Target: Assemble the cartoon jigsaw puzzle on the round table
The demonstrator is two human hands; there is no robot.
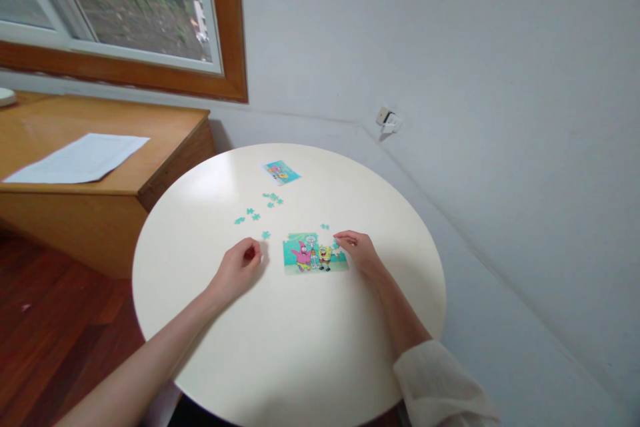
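Note:
A partly assembled jigsaw puzzle with a pink starfish and a yellow sponge character lies flat on the round white table. Its upper right part has a gap. My right hand is at that corner, thumb and fingertips pinched on a small teal puzzle piece. Left of the puzzle, my left hand rests by the table surface with its fingers curled in and nothing visible in them. One loose puzzle piece lies just beyond it.
Several teal pieces are scattered toward the back left, and a couple of pieces lie behind the puzzle. Farther back is a picture card. A wooden desk with a paper sheet stands left. A wall rises at right.

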